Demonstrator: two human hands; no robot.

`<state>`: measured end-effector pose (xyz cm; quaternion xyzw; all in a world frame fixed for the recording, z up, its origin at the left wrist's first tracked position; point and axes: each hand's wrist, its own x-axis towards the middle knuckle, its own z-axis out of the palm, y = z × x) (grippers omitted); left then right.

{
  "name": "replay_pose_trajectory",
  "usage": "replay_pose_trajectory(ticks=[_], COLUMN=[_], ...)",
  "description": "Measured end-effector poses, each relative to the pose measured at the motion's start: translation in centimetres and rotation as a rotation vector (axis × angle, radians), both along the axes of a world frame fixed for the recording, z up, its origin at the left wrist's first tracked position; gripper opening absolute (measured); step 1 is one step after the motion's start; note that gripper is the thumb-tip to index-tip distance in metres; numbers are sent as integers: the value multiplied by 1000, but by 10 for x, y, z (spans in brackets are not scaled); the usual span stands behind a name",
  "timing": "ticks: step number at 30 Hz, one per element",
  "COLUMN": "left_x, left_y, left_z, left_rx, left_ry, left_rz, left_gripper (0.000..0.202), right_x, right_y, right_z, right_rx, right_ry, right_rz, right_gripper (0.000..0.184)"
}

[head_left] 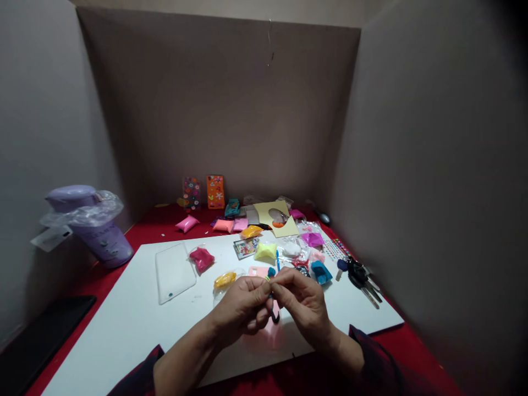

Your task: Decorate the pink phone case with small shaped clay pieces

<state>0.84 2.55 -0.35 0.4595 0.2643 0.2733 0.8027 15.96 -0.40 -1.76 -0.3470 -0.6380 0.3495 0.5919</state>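
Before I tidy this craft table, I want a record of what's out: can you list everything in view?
white board: one, white, on the red table
red table: one, red, under the board
clay packets: a dozen or so, pink, yellow, orange, blue, magenta, scattered at the board's far end
clear phone case: one, transparent, left on the board
decorated phone cases: two, orange and dark, upright against the back wall
lilac jug: one, plastic-wrapped, far left
keys: one bunch, black, right on the board
sticker sheet: one, multicoloured, mid-board
left hand: pinching a small clay bit, colour unclear
right hand: pinching the same bit
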Motion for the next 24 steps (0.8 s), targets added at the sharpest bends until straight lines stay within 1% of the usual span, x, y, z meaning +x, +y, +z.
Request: replay_pose_trajectory(ticks=[4,7,10,13,17,21,24], left_x=[-1,-2,-2,-3,-1,2,3], left_y=[1,1,2,2,1,-1,0], left_z=[-2,-3,-3,-3,-3,-3,-2], left_rx=[-32,-48,-31,18,137,289,398], left_ry=[-47,-58,-55,-31,27,150,239], left_rz=[-62,-71,-57,0,102,208,270], left_gripper=[40,40,39,39,42,44,43], right_x=[-2,-2,-3,-3,-2,-2,-3], right_y=[-3,-4,-4,-4,-3,-1,2], right_z=[2,2,1,1,2,2,0], right_rx=[-58,-117,-139,-112,-49,-38,-51], right_ry=[92,163,156,102,84,111,104], right_rz=[70,145,133,78,32,27,-12], right_gripper=[10,9,10,11,9,6,7])
